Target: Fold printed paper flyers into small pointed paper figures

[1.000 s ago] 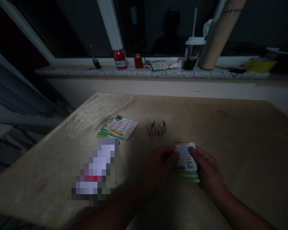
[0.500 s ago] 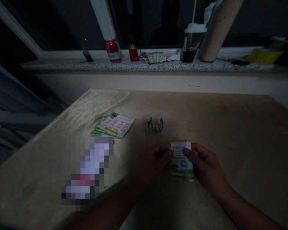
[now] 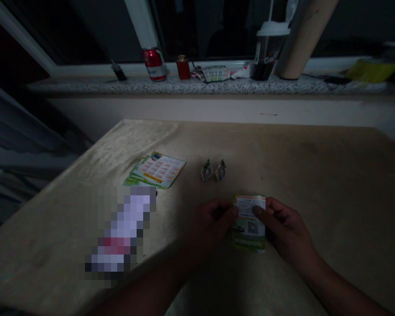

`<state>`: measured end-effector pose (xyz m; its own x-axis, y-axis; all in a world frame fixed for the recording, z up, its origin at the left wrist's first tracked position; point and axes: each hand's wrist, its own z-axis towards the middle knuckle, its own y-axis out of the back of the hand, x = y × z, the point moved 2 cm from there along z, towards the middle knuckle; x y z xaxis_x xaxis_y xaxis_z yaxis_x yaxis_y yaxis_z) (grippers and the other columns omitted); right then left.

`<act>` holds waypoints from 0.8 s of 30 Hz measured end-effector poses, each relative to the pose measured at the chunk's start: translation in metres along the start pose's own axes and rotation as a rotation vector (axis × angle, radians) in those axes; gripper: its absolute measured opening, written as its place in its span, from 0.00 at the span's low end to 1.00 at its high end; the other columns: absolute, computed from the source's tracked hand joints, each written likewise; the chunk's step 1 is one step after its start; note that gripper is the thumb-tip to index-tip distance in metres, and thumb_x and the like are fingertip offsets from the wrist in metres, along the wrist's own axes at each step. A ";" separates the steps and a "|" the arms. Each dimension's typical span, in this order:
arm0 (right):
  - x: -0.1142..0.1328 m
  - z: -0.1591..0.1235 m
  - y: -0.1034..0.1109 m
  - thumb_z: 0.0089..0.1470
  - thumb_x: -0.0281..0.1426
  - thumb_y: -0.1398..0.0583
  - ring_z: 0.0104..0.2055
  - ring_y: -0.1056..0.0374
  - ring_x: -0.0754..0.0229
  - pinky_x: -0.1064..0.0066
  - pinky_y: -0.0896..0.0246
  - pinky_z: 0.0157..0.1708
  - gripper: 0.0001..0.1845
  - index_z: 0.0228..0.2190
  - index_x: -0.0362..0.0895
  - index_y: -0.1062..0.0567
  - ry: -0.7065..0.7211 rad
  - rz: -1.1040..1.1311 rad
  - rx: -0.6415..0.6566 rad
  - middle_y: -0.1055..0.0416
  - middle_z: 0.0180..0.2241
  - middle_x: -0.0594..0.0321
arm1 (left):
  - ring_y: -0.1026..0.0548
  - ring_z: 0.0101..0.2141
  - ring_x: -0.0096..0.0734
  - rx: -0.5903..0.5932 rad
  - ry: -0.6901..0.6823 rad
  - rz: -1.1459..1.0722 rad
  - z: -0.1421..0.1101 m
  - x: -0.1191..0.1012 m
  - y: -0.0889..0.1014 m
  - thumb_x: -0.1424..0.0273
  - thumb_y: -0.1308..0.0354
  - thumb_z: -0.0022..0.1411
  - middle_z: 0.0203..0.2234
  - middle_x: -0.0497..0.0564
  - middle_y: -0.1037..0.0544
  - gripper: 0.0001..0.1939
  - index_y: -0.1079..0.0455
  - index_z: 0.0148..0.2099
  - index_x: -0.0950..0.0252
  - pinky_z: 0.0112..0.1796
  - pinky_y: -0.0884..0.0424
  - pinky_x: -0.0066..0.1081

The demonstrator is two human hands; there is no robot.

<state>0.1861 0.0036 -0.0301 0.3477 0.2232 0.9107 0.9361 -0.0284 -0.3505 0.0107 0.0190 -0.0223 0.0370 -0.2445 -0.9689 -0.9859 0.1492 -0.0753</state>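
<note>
A small printed paper card (image 3: 249, 221), green and white with a QR code, lies on the beige table (image 3: 316, 175) between my hands. My left hand (image 3: 210, 224) pinches its left edge with curled fingers. My right hand (image 3: 283, 230) grips its right edge, thumb on the card's face. Two small folded paper pieces (image 3: 213, 170) stand just beyond the card. A fanned stack of similar cards (image 3: 156, 170) lies further left.
A blurred-out object (image 3: 121, 232) lies on the table at the left. On the stone windowsill (image 3: 200, 85) stand a red can (image 3: 154, 64), a small red container (image 3: 183, 67), a lidded cup (image 3: 266, 50), a cardboard tube (image 3: 303, 39) and loose papers. The scene is dim.
The view tilted slightly down. Both hands keep hold of the card and have shifted it a little, with its top edge folded over toward me.
</note>
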 end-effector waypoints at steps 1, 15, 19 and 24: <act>0.000 0.000 0.000 0.53 0.37 0.29 0.27 0.26 0.63 0.74 0.30 0.32 0.10 0.29 0.45 0.21 -0.005 -0.002 0.008 0.19 0.28 0.65 | 0.23 0.28 0.31 -0.002 -0.002 -0.010 0.000 0.000 0.000 0.62 0.33 0.56 0.28 0.52 0.19 0.12 0.24 0.34 0.68 0.32 0.26 0.29; 0.003 -0.002 -0.003 0.54 0.38 0.30 0.28 0.27 0.63 0.73 0.31 0.32 0.10 0.30 0.45 0.21 -0.012 -0.033 0.039 0.20 0.27 0.65 | 0.26 0.26 0.28 -0.013 -0.004 -0.005 0.000 0.001 0.003 0.65 0.34 0.56 0.25 0.49 0.21 0.10 0.25 0.33 0.68 0.29 0.30 0.26; 0.002 -0.001 -0.002 0.54 0.38 0.30 0.29 0.26 0.63 0.73 0.32 0.33 0.10 0.32 0.45 0.20 -0.008 -0.058 0.040 0.19 0.29 0.64 | 0.24 0.27 0.29 -0.010 0.005 -0.021 0.000 0.000 0.002 0.66 0.34 0.56 0.27 0.50 0.20 0.09 0.24 0.33 0.68 0.31 0.28 0.27; 0.003 -0.002 -0.002 0.53 0.39 0.29 0.28 0.26 0.62 0.72 0.32 0.32 0.12 0.32 0.44 0.20 -0.005 -0.067 0.039 0.19 0.28 0.63 | 0.25 0.27 0.29 -0.026 0.013 -0.034 -0.002 0.001 0.001 0.66 0.33 0.56 0.26 0.50 0.20 0.09 0.23 0.33 0.68 0.30 0.29 0.27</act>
<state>0.1854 0.0028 -0.0264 0.2839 0.2280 0.9313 0.9545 0.0248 -0.2971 0.0090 0.0172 -0.0231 0.0682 -0.2614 -0.9628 -0.9880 0.1162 -0.1015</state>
